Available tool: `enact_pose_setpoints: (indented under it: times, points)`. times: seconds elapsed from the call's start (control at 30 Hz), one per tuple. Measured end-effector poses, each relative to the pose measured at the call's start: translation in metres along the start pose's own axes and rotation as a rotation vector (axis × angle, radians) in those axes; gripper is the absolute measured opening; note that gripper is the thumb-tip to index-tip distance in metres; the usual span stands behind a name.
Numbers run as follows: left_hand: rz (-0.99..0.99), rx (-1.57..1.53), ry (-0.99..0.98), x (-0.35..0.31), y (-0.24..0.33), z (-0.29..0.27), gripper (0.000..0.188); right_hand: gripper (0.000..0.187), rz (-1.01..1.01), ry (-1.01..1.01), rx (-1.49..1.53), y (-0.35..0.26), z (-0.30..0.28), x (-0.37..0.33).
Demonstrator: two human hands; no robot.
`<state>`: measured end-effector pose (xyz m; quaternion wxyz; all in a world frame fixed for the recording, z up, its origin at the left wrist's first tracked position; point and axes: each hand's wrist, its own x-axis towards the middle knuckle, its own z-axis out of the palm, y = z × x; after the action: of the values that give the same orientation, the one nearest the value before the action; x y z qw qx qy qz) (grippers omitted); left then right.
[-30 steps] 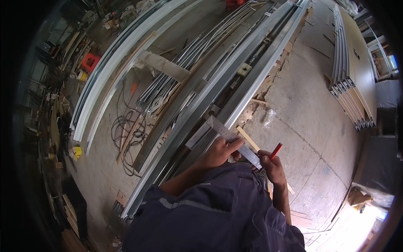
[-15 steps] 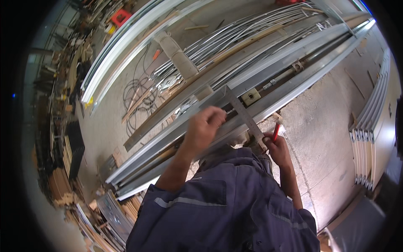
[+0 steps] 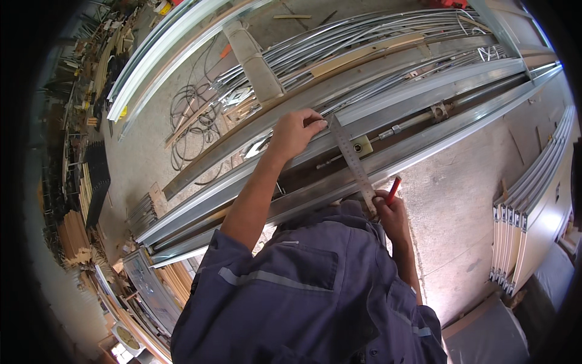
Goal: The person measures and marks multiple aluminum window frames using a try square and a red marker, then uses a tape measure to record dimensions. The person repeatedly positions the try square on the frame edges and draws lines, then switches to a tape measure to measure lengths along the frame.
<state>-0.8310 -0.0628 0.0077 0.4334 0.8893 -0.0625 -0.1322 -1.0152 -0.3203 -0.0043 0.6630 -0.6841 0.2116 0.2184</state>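
Observation:
A steel ruler-like square (image 3: pixel 351 159) lies across a long metal door-frame profile (image 3: pixel 400 115), its lower end toward my body. My right hand (image 3: pixel 393 212) is closed around that lower end and also holds a red pencil (image 3: pixel 393 189), which sticks up between the fingers. At the far end of the square, my left hand (image 3: pixel 296 134) has thumb and fingers pinched together, with the fingertips right beside the square's corner. Whether anything is between them is hidden. In the profile's channel, near the square, sits a metal rod with a square block (image 3: pixel 362 145).
Bundles of thin metal strips (image 3: pixel 364 36) lie beyond the profile. A coiled cable (image 3: pixel 194 115) rests on the floor at left. Pale panels (image 3: pixel 521 236) stand stacked at right. Long white profiles (image 3: pixel 157 54) stretch across the upper left.
My left hand has moved up and away from me to the far end of the square. My right hand keeps its hold on the square and pencil. The view has shifted slightly.

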Motion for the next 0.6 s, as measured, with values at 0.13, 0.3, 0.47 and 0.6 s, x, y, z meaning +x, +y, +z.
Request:
enact_pose_setpoints:
  times: [0.13,0.3,0.47,0.6]
  points:
    - [0.019,-0.043,0.039,0.013,-0.004,0.007,0.024,0.026,-0.003,-0.05,-0.072,0.004,-0.005,0.013]
    - [-0.059,-0.113,-0.021,0.018,0.011,0.004,0.024,0.026,-0.04,-0.155,-0.161,0.006,-0.025,0.028]
    - [-0.114,-0.19,-0.016,0.017,0.001,0.002,0.021,0.024,-0.05,-0.181,-0.063,-0.002,-0.06,0.029]
    - [-0.096,-0.11,0.022,0.018,-0.003,0.001,0.02,0.022,-0.144,-0.145,-0.043,-0.015,-0.096,0.036]
